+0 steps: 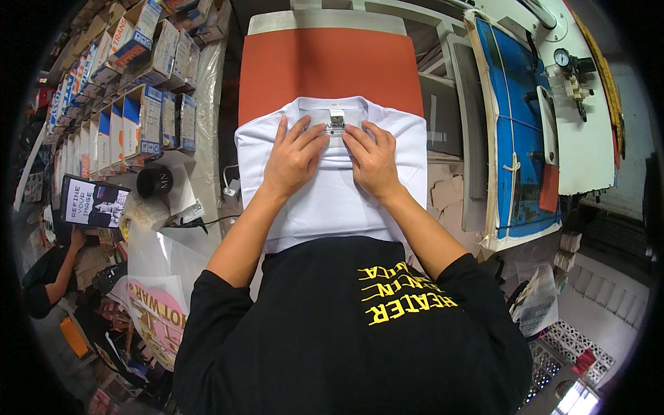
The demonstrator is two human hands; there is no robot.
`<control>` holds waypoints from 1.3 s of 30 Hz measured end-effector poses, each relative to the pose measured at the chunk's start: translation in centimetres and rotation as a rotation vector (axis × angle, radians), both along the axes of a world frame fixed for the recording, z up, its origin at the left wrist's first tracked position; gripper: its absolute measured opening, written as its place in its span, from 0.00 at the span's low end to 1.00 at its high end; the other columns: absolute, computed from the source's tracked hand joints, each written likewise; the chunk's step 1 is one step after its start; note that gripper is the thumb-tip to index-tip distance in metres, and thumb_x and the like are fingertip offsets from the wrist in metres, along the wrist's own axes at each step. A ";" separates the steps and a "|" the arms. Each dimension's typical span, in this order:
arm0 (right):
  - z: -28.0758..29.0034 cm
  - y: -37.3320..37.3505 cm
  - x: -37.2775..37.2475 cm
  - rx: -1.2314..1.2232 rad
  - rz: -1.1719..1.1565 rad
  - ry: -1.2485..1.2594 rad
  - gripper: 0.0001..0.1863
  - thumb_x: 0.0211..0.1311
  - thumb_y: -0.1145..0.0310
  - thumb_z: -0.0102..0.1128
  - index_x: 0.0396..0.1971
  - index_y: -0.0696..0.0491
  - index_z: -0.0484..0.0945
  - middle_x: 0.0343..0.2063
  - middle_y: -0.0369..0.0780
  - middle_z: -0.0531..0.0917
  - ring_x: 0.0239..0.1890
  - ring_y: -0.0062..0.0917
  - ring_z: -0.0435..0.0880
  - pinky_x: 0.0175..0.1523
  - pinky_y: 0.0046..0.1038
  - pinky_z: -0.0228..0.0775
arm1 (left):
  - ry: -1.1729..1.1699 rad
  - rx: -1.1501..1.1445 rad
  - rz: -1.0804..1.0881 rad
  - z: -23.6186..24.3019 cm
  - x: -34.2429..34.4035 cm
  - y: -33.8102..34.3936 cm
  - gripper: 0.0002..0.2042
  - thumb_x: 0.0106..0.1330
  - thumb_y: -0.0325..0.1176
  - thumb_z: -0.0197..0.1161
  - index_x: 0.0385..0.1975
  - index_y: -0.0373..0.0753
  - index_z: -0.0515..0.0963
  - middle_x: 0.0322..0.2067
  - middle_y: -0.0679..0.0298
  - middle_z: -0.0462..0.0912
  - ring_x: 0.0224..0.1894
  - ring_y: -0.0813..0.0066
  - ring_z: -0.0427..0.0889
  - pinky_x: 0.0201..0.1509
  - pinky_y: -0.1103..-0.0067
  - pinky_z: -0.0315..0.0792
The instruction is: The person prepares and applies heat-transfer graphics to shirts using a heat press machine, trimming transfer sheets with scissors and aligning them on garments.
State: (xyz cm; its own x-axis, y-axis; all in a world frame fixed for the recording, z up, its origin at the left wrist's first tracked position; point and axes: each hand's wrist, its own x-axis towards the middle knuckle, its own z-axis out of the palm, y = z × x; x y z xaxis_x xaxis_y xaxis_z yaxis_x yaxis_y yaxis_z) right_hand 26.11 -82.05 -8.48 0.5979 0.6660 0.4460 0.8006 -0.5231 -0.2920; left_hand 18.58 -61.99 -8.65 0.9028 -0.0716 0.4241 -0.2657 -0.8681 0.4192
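A white T-shirt point(325, 200) lies spread on a red-orange padded board point(328, 62), its collar toward the far side. Inside the neck opening is a small clear film point(335, 133) with dark print, beside the neck label. My left hand point(297, 152) rests on the shirt with fingertips at the film's left side, fingers apart and slightly bent. My right hand point(370, 152) lies at the film's right side, fingertips touching it, fingers apart. Both thumbs are partly hidden.
Stacked cardboard boxes point(128, 121), a black cup point(152, 182) and a tablet point(93, 200) are at left, near another person's arm point(62, 277). At right stand a machine with a blue platen point(515, 138) and a pressure gauge point(561, 57).
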 end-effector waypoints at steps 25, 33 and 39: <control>0.9 0.7 0.8 0.008 0.015 0.065 0.12 0.51 0.74 0.61 0.38 0.52 0.82 0.45 0.35 0.82 0.53 0.34 0.75 0.58 0.45 0.58 | 0.050 -0.038 0.054 1.1 0.6 -0.6 0.12 0.54 0.22 0.62 0.37 0.44 0.83 0.47 0.68 0.82 0.63 0.60 0.72 0.71 0.39 0.45; 5.6 -2.3 5.3 0.167 -0.053 0.042 0.09 0.41 0.76 0.58 0.25 0.52 0.82 0.34 0.41 0.83 0.43 0.38 0.80 0.49 0.41 0.66 | -0.061 -0.141 0.273 1.2 3.5 0.9 0.07 0.51 0.21 0.60 0.26 0.42 0.81 0.37 0.64 0.81 0.52 0.62 0.76 0.69 0.48 0.51; 15.0 -27.5 6.0 0.174 -1.113 -0.607 0.12 0.62 0.63 0.63 0.33 0.58 0.81 0.34 0.44 0.83 0.38 0.39 0.82 0.46 0.38 0.74 | -0.091 -0.110 0.341 1.6 -6.2 2.3 0.08 0.50 0.23 0.61 0.30 0.40 0.79 0.36 0.61 0.80 0.45 0.58 0.77 0.61 0.58 0.62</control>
State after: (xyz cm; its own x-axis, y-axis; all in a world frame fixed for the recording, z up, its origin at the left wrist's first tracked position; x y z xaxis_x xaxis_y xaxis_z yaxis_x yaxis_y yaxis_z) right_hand 32.14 -109.55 6.52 0.4631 -0.1546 0.8727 -0.0139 -0.9858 -0.1673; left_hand 12.42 -59.69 -7.07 0.8250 0.2777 0.4922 -0.0091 -0.8643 0.5029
